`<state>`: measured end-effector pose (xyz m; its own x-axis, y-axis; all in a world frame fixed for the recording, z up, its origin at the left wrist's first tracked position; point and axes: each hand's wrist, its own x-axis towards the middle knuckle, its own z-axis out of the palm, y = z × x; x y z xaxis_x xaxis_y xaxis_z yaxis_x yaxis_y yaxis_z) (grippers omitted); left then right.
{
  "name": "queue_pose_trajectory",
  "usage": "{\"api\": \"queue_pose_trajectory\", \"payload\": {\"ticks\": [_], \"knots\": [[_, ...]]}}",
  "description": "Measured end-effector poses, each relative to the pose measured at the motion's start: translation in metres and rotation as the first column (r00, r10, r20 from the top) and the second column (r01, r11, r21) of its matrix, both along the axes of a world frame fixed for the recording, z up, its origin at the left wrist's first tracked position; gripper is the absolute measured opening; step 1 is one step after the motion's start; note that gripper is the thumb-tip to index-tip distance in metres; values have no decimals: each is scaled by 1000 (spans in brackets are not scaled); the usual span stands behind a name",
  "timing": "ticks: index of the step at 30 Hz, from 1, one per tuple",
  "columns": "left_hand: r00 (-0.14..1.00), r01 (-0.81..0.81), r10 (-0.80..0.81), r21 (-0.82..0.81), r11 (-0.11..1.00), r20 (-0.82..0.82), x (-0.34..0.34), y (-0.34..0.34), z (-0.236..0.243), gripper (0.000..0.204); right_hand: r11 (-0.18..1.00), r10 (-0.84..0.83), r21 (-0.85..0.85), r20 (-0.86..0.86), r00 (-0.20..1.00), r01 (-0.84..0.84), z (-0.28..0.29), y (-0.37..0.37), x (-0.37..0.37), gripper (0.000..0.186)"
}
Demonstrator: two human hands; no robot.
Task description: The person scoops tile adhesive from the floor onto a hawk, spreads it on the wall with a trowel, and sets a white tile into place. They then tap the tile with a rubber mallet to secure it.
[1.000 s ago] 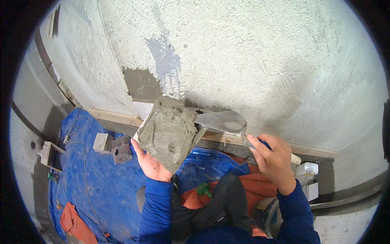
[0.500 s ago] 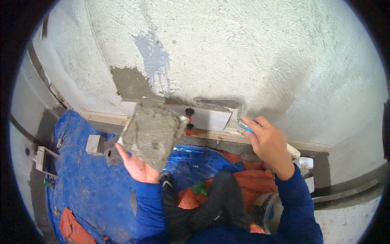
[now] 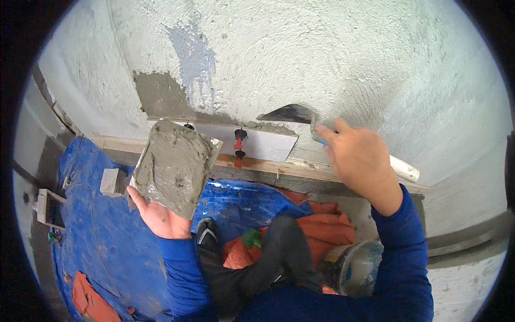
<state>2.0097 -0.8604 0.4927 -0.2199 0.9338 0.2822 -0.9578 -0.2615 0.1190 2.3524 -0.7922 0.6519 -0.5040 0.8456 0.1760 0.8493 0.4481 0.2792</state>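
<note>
My left hand (image 3: 161,221) supports a square tile from below, its upper face coated with thick grey mortar (image 3: 174,166). My right hand (image 3: 365,161) is wrapped round the handle of a trowel (image 3: 291,112); the handle is blue near the fingers and pale at its far end. The trowel's dark blade lies close to the rough wall, just above a set white tile (image 3: 271,145); whether it touches the wall I cannot tell. Red and black tile spacer clips (image 3: 240,140) sit on that tile's face, and wet mortar shows along its top edge.
A wooden batten (image 3: 306,169) runs along the wall's foot. Blue sheeting (image 3: 118,247) covers the floor, with orange sheeting (image 3: 322,231) by my legs. A mortar-stained bucket (image 3: 362,265) stands beside my right arm. Further left are a pale box (image 3: 112,182) and a frame-like block (image 3: 50,208).
The mortar-covered tile and my left hand have shifted left in the view. The trowel blade has turned, showing more of its dark face, and my right hand has moved slightly up and right.
</note>
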Motion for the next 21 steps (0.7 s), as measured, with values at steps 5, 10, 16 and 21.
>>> {"api": "queue_pose_trajectory", "payload": {"ticks": [5,10,16,21], "knots": [[1000,-1,2,44,999,-22,-7,3,-8,66,982,185,40,-31,982,-183,-16,11,-13,24],[999,17,-14,65,998,-44,-8,2,-11,66,1000,-9,-29,-28,1000,8,-13,9,-2,34],[999,-50,49,-97,994,-11,-4,1,-4,72,999,44,-20,-66,997,-46,-17,17,-2,35],[996,-90,89,-170,981,-12,0,5,-2,73,999,-44,-32,-52,998,42,-20,9,24,34]]}}
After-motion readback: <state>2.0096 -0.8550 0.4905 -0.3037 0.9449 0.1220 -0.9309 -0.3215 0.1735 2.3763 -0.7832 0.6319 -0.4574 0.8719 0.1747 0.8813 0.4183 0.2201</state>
